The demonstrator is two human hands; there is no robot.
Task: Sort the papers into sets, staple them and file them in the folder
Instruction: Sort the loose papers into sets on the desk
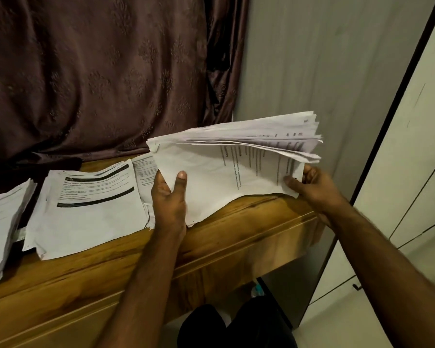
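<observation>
- Head view: a thick, loose sheaf of white printed papers (226, 162) is lifted above the right end of the brown wooden bench (236, 222). Its long axis runs left to right, and its far-right edges fan apart.
- The left hand (170, 197) grips the sheaf's near-left corner, thumb on the top sheet and fingers hidden beneath.
- The right hand (312, 184) pinches the near-right corner, thumb on top.
- Both grips are closed on the sheaf, one at either end, so neither hand is free.
- To the left, two sorted stacks lie flat on the bench: a white stack with black header bars (91, 204) just beside the left hand, and another white stack (3, 222) at the far-left edge.
- The left hand is nearer those stacks, so dealing the next sheet probably falls to it.
- No stapler or folder is in sight.
</observation>
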